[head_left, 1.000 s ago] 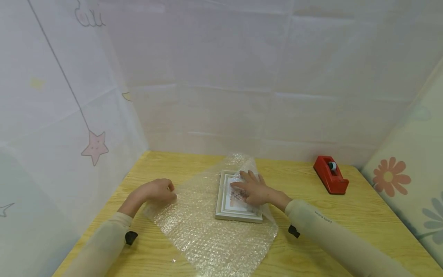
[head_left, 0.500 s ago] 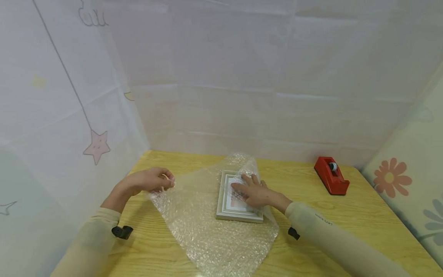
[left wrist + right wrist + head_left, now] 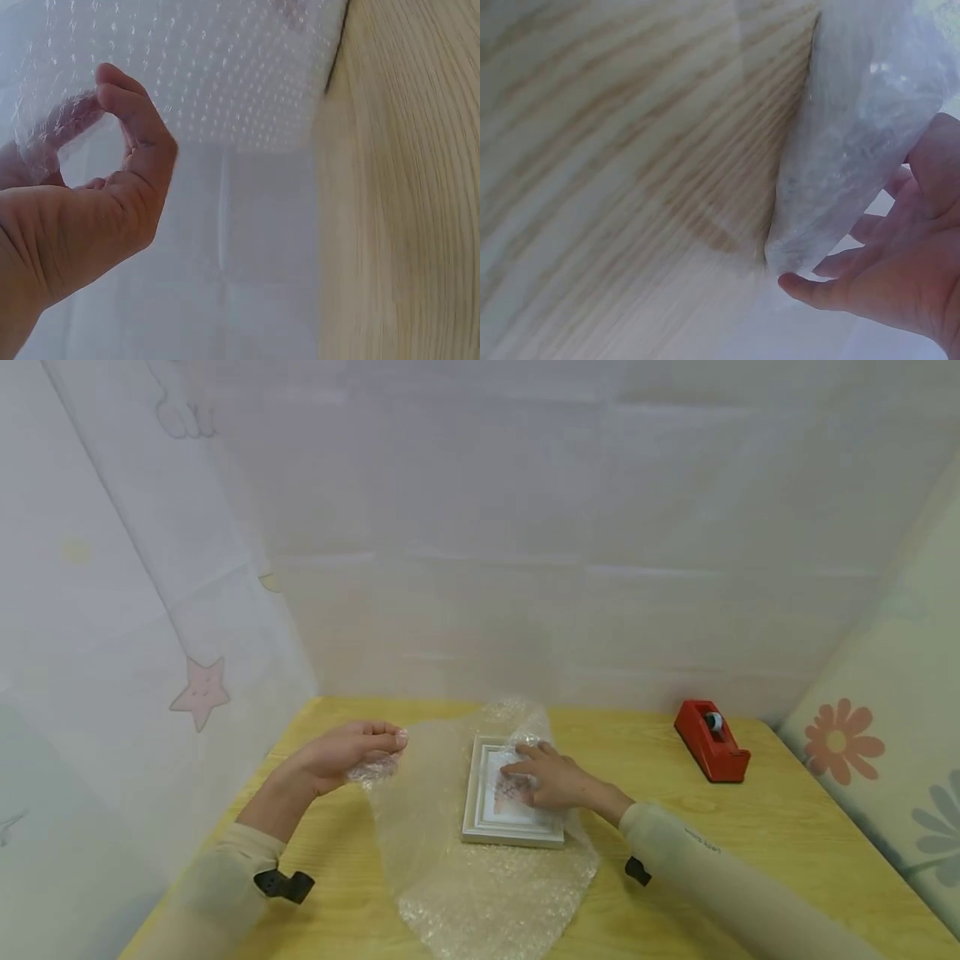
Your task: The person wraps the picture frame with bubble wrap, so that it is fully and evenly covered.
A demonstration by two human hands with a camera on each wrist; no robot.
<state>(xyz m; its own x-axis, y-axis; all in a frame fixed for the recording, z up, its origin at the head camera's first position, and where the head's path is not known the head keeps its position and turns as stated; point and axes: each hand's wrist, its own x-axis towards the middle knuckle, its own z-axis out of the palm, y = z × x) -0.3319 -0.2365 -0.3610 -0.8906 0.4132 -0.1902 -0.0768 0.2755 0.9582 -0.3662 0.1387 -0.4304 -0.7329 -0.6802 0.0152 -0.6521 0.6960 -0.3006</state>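
Observation:
A light-coloured picture frame (image 3: 474,802) lies flat on a sheet of bubble wrap (image 3: 435,860), its picture facing up. The right-hand part of the sheet is folded over the frame's right side. My right hand (image 3: 558,781) rests on that fold with fingers spread, pressing it against the frame. In the right wrist view, the wrapped side (image 3: 855,142) runs beside the thumb and straight fingers. My left hand (image 3: 348,756) pinches the sheet's left corner between thumb and fingers, raised above the table. The left wrist view shows the lifted bubble wrap (image 3: 225,67) stretching away from the fingertips.
A red tape dispenser (image 3: 711,743) with a roll in it stands at the back right of the wooden table (image 3: 660,802). Pale printed sheets hang as walls behind and on both sides. Each sleeve has a black wrist camera (image 3: 285,885).
My left hand has taken hold of the bubble wrap's left corner, lifted it and drawn it right, toward the frame. My right hand has stayed on the frame.

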